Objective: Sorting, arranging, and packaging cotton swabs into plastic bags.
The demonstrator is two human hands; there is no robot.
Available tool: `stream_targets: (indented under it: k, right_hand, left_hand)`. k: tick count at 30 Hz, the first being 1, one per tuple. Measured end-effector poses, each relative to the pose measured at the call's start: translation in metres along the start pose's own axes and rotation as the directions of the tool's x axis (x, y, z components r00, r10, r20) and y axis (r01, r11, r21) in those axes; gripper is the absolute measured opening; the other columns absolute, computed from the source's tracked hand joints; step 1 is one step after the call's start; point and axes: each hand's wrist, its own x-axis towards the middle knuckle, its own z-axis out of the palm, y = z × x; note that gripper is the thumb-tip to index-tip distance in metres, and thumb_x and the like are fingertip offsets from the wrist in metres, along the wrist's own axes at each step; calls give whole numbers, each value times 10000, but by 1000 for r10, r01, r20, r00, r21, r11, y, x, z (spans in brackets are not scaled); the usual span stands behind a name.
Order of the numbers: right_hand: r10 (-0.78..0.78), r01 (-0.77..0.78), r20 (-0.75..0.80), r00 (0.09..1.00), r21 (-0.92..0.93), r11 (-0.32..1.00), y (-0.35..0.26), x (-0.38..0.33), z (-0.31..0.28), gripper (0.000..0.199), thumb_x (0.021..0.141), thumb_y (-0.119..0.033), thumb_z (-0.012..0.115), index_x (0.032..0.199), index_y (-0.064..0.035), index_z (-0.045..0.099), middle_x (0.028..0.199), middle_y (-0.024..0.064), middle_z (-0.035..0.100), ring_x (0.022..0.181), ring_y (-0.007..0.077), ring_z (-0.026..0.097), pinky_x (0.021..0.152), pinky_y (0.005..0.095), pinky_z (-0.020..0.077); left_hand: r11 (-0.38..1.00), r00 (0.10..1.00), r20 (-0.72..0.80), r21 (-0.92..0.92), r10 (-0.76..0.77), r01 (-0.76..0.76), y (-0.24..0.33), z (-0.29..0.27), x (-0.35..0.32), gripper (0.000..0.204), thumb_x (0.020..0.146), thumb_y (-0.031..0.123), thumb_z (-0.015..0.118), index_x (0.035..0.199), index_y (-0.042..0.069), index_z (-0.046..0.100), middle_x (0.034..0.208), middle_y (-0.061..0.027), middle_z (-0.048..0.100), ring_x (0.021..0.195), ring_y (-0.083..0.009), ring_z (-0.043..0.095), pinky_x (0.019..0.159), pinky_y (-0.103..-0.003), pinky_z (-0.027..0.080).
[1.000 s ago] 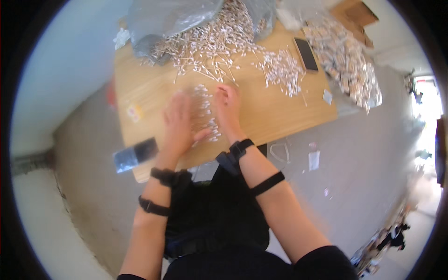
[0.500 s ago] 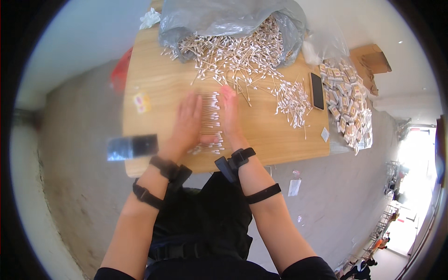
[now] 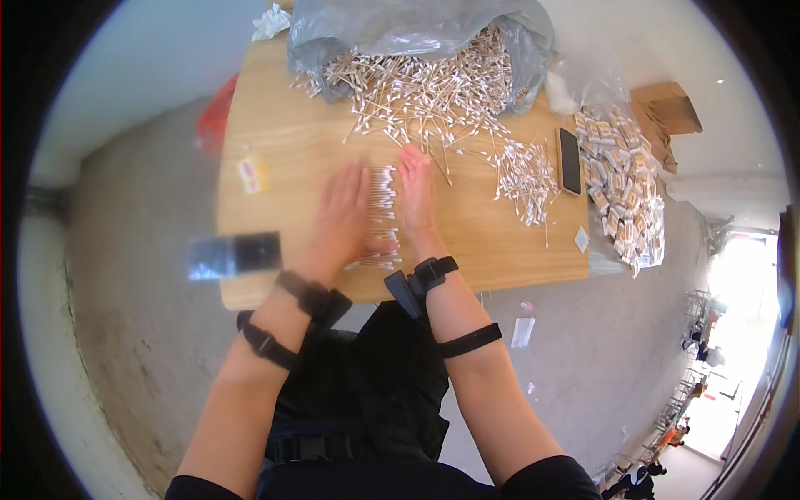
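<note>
Hands squaring a cotton swab bundle (image 3: 382, 212) at desk (image 3: 275, 133) front edge.
Left hand (image 3: 342, 218), right hand (image 3: 417, 198) flat, grip apart; grey bag (image 3: 400, 33) spills swabs at back edge.

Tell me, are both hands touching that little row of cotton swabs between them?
Touching. The head view shows the left hand and right hand pressed flat against either side of the row of cotton swabs.

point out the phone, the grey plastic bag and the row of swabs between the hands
phone (image 3: 569, 160), head view, middle of its dark face
grey plastic bag (image 3: 400, 25), head view, crumpled top
row of swabs (image 3: 382, 208), head view, middle of row
</note>
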Motion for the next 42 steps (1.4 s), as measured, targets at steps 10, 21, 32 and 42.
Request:
stream_targets:
  k: [10, 21, 32, 42]
  right_hand:
    - [-100, 96, -91, 991, -41, 994, 3, -14, 4, 561, 1018, -383, 273, 1367, 54, 318, 1405, 181, 361, 1330, 245, 328, 1139, 364, 219]
    - [26, -26, -3, 1000, 61, 998, 5, 5, 29, 563, 1008, -399, 289, 1352, 42, 353, 1385, 154, 394, 1327, 244, 329, 1136, 350, 199]
    - [-16, -11, -82, 997, -312, 950, -4, -53, -15, 463, 1009, -294, 367, 1301, 65, 398, 1331, 176, 443, 1257, 239, 429, 1077, 361, 338]
    - [-192, 160, 46, 980, -750, 642, -22, -72, 13, 238, 805, -42, 655, 1040, -49, 615, 1026, 124, 535, 985, 243, 557, 843, 325, 461]
  left_hand:
    - [981, 957, 254, 167, -143, 102, 9, -17, 13, 1386, 503, 717, 732, 1467, -37, 82, 1543, -220, 43, 1439, -345, 24, 1143, -515, 50]
    - [995, 990, 103, -23, -93, 96, -1, 0, 9, 1320, 512, 580, 826, 1459, -27, 136, 1516, -274, 92, 1422, -406, 46, 1156, -465, 73]
    - [999, 998, 49, 9, -51, 50, 3, -4, -47, 1224, 607, 660, 697, 1448, -52, 163, 1530, -227, 123, 1428, -347, 120, 1129, -509, 143]
    - [997, 1000, 23, 73, -4, 2, 1, 7, -43, 1162, 606, 619, 731, 1430, -40, 244, 1521, -182, 209, 1427, -287, 166, 1130, -491, 157]
